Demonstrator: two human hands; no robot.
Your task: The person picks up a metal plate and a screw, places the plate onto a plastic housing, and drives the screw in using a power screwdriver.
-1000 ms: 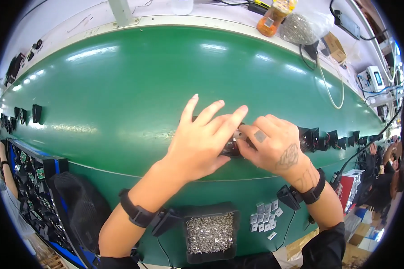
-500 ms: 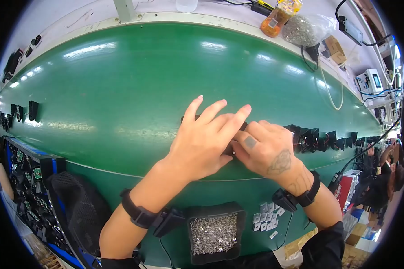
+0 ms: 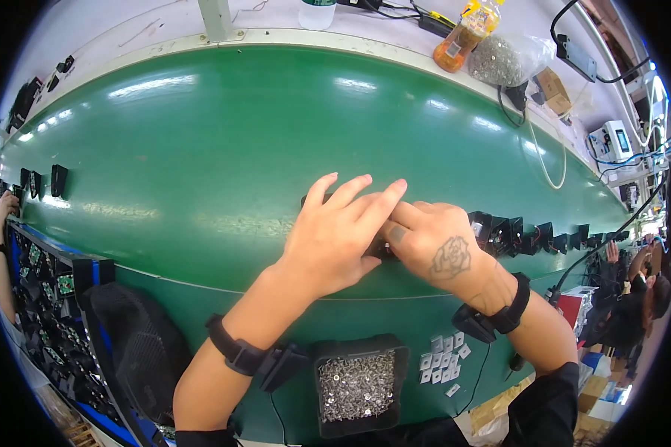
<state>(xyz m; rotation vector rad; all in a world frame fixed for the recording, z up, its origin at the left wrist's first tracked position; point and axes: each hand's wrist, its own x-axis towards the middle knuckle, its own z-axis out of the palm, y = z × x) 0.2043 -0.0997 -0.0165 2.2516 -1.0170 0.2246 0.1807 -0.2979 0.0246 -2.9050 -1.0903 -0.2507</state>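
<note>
My left hand (image 3: 334, 235) lies across a black part (image 3: 376, 251) and grips it. Its fingers stretch forward, with the thumb lower down by the part's near end. Most of the part is hidden under my hands; only dark edges show. Against its right side my right hand (image 3: 434, 242) is closed, fingers curled inward. Whatever those fingertips pinch is out of sight. Nearer to me stands a black tray (image 3: 400, 384) full of small metal screws (image 3: 356, 384). To its right lie several small silver metal plates (image 3: 443, 360).
Black housings with wires (image 3: 505, 235) form a row on the right. Other black pieces (image 3: 59, 180) stand far left, near another person's hand (image 3: 7, 204). A crate of circuit boards (image 3: 45, 305) and a black mesh item (image 3: 138, 343) are at left. Bottles (image 3: 455, 48) line the back shelf.
Both hands stay on the black part, my right hand shifting slightly left. At the far left, another person's hand has come to the black pieces. The whole view has shifted a little.
</note>
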